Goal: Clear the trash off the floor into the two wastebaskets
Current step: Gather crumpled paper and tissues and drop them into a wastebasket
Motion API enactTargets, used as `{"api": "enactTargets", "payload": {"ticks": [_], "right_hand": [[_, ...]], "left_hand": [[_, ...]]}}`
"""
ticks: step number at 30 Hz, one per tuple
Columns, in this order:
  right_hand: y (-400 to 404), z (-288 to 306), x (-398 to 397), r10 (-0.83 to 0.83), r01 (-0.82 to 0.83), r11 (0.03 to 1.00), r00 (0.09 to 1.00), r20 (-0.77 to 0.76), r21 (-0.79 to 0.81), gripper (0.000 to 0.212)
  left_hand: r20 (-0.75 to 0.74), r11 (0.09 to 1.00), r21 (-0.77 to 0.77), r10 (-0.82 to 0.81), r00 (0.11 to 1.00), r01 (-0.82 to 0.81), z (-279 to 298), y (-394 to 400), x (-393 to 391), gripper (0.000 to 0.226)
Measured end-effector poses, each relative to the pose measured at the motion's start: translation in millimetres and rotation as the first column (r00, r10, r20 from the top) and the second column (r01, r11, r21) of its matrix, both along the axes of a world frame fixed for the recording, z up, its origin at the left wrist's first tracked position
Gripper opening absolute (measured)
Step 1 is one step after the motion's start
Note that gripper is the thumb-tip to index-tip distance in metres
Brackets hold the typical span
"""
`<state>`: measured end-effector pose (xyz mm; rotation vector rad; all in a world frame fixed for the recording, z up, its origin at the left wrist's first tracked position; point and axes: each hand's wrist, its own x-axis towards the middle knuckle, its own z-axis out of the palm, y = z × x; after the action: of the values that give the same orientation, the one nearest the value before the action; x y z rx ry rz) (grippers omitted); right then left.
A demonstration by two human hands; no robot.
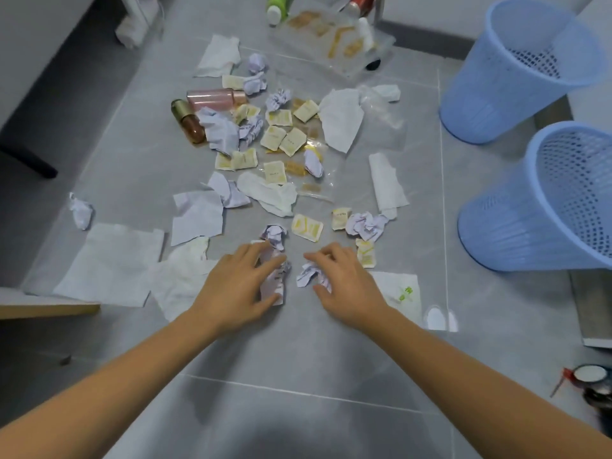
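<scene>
Trash covers the grey floor: crumpled paper balls, white tissues (341, 119), small yellow sachets (307, 227), a pink bottle (214, 98) and a brown bottle (188, 122). Two blue mesh wastebaskets stand at the right, the far one (516, 71) and the near one (543, 200). My left hand (238, 286) lies on a crumpled printed paper (273, 281), fingers curled around it. My right hand (347, 286) closes over a small crumpled paper ball (308, 273). Both papers still touch the floor.
A clear plastic tray (334, 41) with bottles and sachets sits at the back. A large flat tissue (112, 263) lies at the left beside a wooden edge (49, 308). A tape roll (589, 376) is at the lower right.
</scene>
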<state>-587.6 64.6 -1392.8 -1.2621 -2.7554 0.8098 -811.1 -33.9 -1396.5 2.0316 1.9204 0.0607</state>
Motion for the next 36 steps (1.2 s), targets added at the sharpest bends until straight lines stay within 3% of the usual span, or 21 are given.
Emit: {"api": "enactTargets", "payload": {"ticks": [4, 13, 23, 30, 36], "right_hand": [[-12, -15, -2, 0.005, -0.005, 1.000, 0.999, 0.051, 0.001, 0.056], [-10, -26, 3, -0.042, 0.042, 0.999, 0.999, 0.018, 0.028, 0.039], [3, -13, 25, -0.131, 0.142, 0.988, 0.976, -0.171, 0.054, 0.019], [50, 87, 77, -0.355, 0.427, 0.897, 0.849, -0.392, 0.113, 0.017], [115, 186, 186, -0.491, 0.681, 0.677, 0.700, -0.519, 0.278, 0.019]], "left_hand": [[-0.068, 0.995, -0.058, -0.084, 0.994, 0.080, -14, 4, 7, 0.059], [0.033, 0.998, 0.040, -0.050, 0.998, 0.049, -24, 10, 18, 0.026], [0.111, 0.986, 0.166, -0.048, 0.993, 0.029, 37, 39, 21, 0.036], [0.179, 0.928, 0.326, -0.247, 0.952, 0.180, 117, 118, 73, 0.038], [0.233, 0.831, 0.484, -0.425, 0.875, 0.275, 179, 217, 176, 0.037]]}}
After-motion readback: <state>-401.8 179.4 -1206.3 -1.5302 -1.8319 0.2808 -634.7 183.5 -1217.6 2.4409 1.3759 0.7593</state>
